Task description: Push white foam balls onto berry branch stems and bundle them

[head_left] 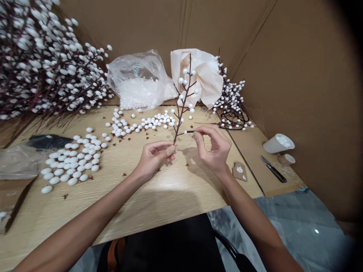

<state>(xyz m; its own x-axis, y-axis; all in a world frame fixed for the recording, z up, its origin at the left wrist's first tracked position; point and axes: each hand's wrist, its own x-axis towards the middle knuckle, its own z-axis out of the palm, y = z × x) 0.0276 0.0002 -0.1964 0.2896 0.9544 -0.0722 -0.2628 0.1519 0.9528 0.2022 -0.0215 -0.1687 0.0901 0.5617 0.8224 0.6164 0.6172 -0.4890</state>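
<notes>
My left hand pinches the lower stem of a brown artificial berry branch, held upright over the table. White round berries sit on several of its upper twigs, while some lower twigs are bare. Between the thumb and fingertips of my right hand is a small black stick with a white tip. Its tip is at the end of a low right twig; whether they touch I cannot tell. Loose white berries lie in a patch left of my left hand, and more white berries spread behind the branch.
Bunches of berry branches stand at the back left and back right. Between them are a clear plastic bag and crumpled paper. At right lie a knife, a white cup and a cardboard scrap.
</notes>
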